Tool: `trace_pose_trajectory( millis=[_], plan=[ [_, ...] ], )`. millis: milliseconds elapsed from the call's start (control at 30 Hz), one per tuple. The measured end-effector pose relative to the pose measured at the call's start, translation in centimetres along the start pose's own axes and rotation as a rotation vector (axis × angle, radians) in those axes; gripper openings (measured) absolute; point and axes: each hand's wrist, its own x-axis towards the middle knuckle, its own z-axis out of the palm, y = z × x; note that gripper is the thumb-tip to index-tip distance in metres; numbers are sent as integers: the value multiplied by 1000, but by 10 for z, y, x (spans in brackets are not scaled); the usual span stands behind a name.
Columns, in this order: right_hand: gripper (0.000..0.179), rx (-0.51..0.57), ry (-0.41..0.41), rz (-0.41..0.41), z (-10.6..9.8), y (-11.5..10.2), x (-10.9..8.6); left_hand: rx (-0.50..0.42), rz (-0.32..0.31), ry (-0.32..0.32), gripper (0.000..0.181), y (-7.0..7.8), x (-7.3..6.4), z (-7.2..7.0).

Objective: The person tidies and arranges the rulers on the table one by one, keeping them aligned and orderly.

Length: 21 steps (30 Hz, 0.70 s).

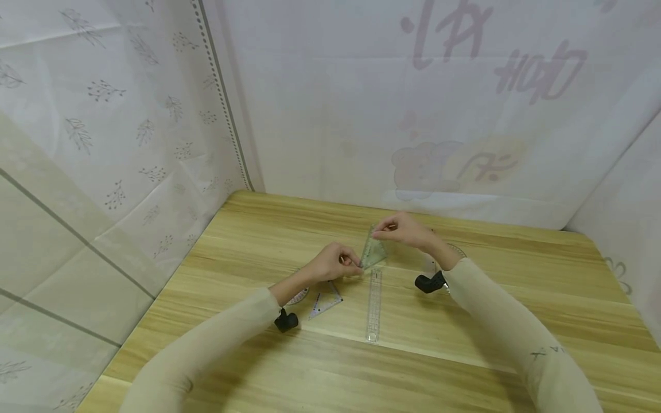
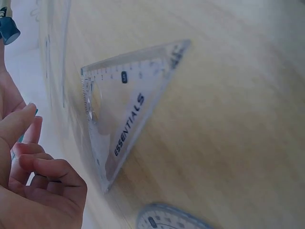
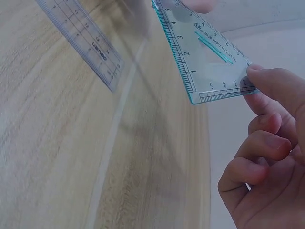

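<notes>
A clear, green-edged set square [image 1: 375,252] is held up over the table between both hands. My right hand [image 1: 405,230] pinches one sharp corner of it between thumb and forefinger, the other fingers curled loosely below in the right wrist view. At the opposite corner, thumb and forefinger of my left hand [image 1: 332,263] pinch the tip. The scales along its edges and a slanted slot [image 3: 214,47] show in the right wrist view. Just nearer than the set square lies a clear straight ruler [image 1: 374,310]. Below the left hand rests a clear triangle marked ESSENTIALS [image 2: 126,129].
A protractor [image 1: 298,297] lies under the left forearm, partly covered. Behind the right wrist, another curved clear piece [image 1: 458,250] is partly hidden. Black wrist cameras [image 1: 430,283] hang beneath both wrists. The wooden table [image 1: 289,367] meets fabric walls at its back and left.
</notes>
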Motion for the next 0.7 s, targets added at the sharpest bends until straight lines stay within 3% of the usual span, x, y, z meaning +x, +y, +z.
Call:
trace_pose_trajectory(
  millis=[700],
  plan=[
    [13, -5, -57, -90, 18, -5, 7, 42, -8, -30, 7, -7, -19, -3]
  ],
)
